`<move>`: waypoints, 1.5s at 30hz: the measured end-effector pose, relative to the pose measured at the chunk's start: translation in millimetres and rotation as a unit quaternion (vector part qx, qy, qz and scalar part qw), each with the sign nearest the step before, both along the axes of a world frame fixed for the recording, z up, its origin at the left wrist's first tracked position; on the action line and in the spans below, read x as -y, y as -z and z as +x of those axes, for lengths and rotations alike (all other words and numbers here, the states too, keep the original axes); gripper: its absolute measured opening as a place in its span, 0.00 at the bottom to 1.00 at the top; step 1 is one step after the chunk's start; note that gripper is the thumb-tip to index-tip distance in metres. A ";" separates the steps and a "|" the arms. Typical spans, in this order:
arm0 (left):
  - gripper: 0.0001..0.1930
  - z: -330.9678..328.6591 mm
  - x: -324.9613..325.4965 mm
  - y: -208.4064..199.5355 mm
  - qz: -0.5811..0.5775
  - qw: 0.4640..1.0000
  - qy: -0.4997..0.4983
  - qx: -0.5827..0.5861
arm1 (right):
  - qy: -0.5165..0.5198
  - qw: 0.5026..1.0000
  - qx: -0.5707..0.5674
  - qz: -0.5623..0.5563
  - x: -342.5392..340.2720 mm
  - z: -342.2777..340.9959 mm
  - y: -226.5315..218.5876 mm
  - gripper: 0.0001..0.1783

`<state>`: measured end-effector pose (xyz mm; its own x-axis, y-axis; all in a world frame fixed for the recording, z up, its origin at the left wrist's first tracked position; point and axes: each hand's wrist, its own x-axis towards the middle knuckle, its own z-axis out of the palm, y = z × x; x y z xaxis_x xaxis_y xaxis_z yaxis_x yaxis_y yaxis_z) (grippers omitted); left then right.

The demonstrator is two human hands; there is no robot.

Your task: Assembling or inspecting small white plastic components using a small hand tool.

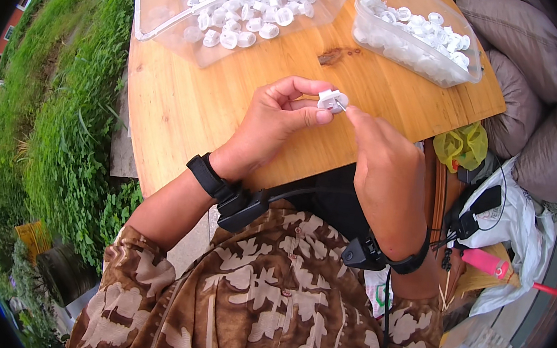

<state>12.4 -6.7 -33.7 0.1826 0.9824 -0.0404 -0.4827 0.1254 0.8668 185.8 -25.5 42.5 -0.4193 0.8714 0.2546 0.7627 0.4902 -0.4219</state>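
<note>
A small white round plastic part (329,99) is pinched between the thumb and fingers of my left hand (267,116), above the wooden table (204,110). My right hand (390,164) is closed on a thin metal tool (341,105). Its tip meets the face of the white part; most of the tool is hidden inside the fingers. Beyond my hands, a clear plastic tub (146,27) holds many similar white parts. To its right sits a second clear container (410,60), also filled with white plastic pieces.
A yellow plastic bag (461,146), a white sack (517,240) and a pink object (484,262) lie off the table's right side. Grey padded fabric (528,57) hangs at the far right. Green plants (64,106) grow on the left. Black straps with devices circle both wrists.
</note>
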 end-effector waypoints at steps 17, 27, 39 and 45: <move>0.16 -0.2 1.0 -5.4 -0.010 0.999 0.013 0.037 | -0.016 1.000 -0.017 0.020 0.0 1.4 3.9 0.19; 0.16 -0.2 0.5 -0.5 0.000 1.000 0.011 -0.016 | -0.025 0.998 0.042 0.029 0.2 3.6 -1.0 0.17; 0.15 -1.4 0.5 -5.1 -0.026 0.997 0.023 0.064 | 0.005 1.000 -0.011 -0.021 6.3 1.0 -6.6 0.18; 0.15 -1.3 1.1 -5.7 -0.026 0.997 0.030 0.068 | 0.000 1.000 -0.001 -0.014 4.1 1.1 -4.4 0.18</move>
<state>11.1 -7.8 -28.0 0.2474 0.9669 -0.0615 -0.5860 0.1999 0.7852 186.9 -29.6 47.0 -0.4194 0.8781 0.2303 0.7612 0.4784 -0.4378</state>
